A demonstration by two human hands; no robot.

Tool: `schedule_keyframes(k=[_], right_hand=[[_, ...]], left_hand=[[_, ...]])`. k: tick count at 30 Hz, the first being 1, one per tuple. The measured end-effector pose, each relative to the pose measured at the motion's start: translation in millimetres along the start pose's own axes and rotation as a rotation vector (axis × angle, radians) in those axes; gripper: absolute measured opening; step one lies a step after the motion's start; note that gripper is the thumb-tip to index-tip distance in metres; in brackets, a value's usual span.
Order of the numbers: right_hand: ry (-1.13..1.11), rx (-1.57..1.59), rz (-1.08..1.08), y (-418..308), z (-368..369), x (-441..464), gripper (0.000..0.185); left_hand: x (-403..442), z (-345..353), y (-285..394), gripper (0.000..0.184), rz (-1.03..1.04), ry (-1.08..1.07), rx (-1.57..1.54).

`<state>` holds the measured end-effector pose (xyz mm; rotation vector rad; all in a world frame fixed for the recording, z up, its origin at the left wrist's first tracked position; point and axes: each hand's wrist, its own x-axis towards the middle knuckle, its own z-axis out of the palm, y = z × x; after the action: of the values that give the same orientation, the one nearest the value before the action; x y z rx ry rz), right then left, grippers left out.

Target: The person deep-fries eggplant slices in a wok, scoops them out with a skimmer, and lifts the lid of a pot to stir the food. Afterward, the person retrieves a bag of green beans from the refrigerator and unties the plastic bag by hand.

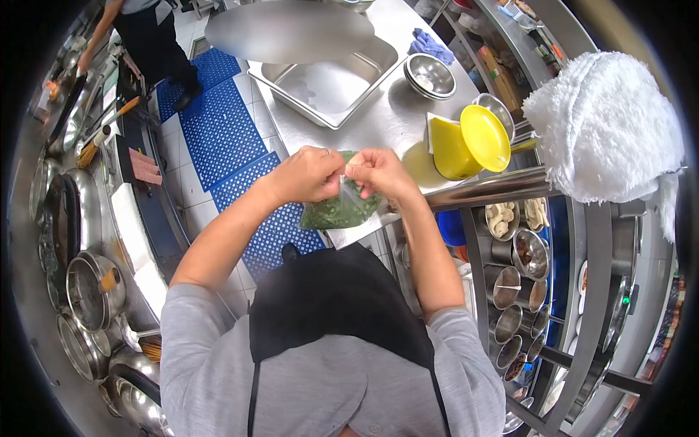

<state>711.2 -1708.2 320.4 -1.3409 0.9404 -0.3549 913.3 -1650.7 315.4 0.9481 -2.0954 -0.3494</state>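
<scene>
A clear plastic bag (336, 213) with chopped green leaves inside hangs in front of my apron, near the corner of the steel table (378, 142). My left hand (313, 173) is closed on the bag's gathered top. From the other side, my right hand (377, 173) pinches the same top, its fingertips close to those of my left hand. Both hands partly hide the bag's neck, so I cannot make out whether it is tied.
On the table stand a deep steel pan (320, 91), stacked steel bowls (430, 76), a yellow container (466, 146) and a purple cloth (431, 46). A white towel (601, 127) hangs at right above ingredient pots (507, 286). Woks (95, 291) line the left; another person (149, 44) stands upper left.
</scene>
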Motion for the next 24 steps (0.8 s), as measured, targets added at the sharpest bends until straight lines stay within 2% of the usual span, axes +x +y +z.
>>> schedule_keyframes(k=[2, 5, 9, 11, 12, 14, 15, 16, 19, 23, 24], right_hand=[[-0.052, -0.003, 0.02, -1, -4, -2, 0.017], [-0.139, 0.034, 0.071, 4, -4, 2, 0.017], [-0.251, 0.17, 0.157, 13, -5, 6, 0.018], [0.019, -0.077, 0.031, -7, 9, -11, 0.015], [0.151, -0.202, -0.032, -12, 18, -20, 0.013], [0.52, -0.53, -0.541, -5, 31, -31, 0.008], [0.704, -0.687, -0.799, -1, 37, -37, 0.006], [0.612, -0.649, -0.752, 2, 44, -44, 0.012], [0.553, -0.732, -0.824, 10, 46, -40, 0.01], [0.427, -0.841, -0.656, 0, 45, -42, 0.01], [0.407, -0.829, -0.632, -1, 44, -41, 0.012]], left_hand=[[0, 2, 0, 0.012, -0.051, -0.004, -0.036], [0, 10, 6, 0.012, 0.009, 0.0, -0.104], [-1, 6, 11, 0.011, -0.08, -0.035, -0.105], [-4, 8, 6, 0.009, -0.16, -0.051, -0.104], [-4, 7, 7, 0.009, -0.267, -0.068, -0.161], [-3, 3, 10, 0.009, -0.485, -0.099, -0.272], [-3, 5, 9, 0.01, -0.528, -0.084, -0.296], [-3, 9, 7, 0.011, -0.569, -0.068, -0.321], [-6, 22, -2, 0.016, -0.648, -0.084, -0.32], [-3, 25, -3, 0.013, -0.709, -0.129, -0.239], [-3, 25, -2, 0.013, -0.788, -0.15, -0.309]])
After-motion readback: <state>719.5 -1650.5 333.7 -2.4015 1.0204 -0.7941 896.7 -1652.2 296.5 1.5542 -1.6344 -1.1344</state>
